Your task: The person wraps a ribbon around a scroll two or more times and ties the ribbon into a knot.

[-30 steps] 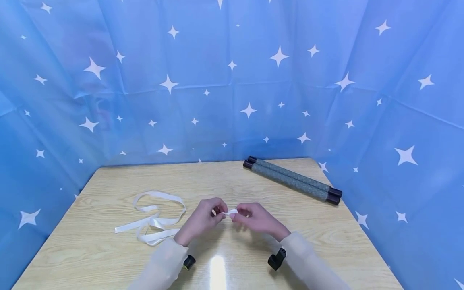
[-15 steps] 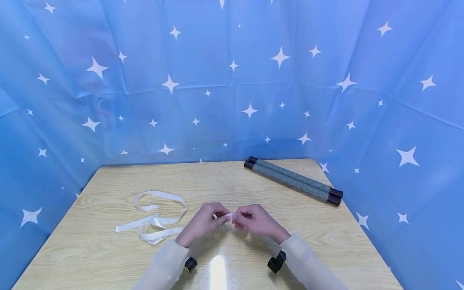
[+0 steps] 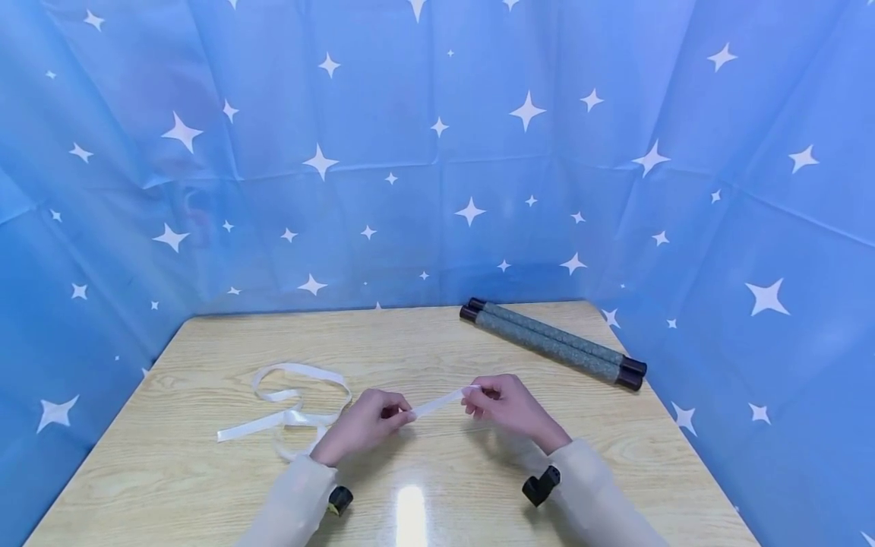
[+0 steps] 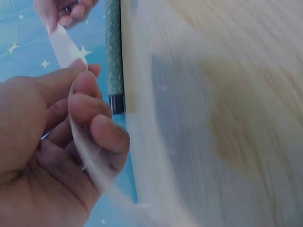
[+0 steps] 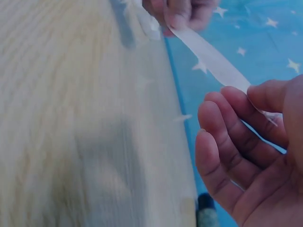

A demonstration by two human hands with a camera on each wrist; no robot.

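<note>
A white ribbon [image 3: 437, 403] stretches between the two hands above the middle of the table. My left hand [image 3: 368, 422] pinches it between thumb and index finger. In the left wrist view the ribbon [image 4: 87, 151] also runs down behind the curled fingers toward the table. My right hand [image 3: 509, 409] pinches the ribbon near its end; in the right wrist view a short frayed tip [image 5: 271, 117] pokes out past the thumb. The rest of the ribbon [image 3: 301, 418] lies in loose loops on the table to the left, partly hidden by the left hand.
Two grey-green rolls [image 3: 547, 342] with dark end caps lie side by side at the table's back right. The wooden table [image 3: 205, 357] meets a blue star-patterned cloth [image 3: 383, 137] behind and at the sides. A small black camera sits at each wrist.
The hands have drawn apart, left hand to the left and right hand to the right, so a longer length of ribbon shows between them. The rolls have stayed put.
</note>
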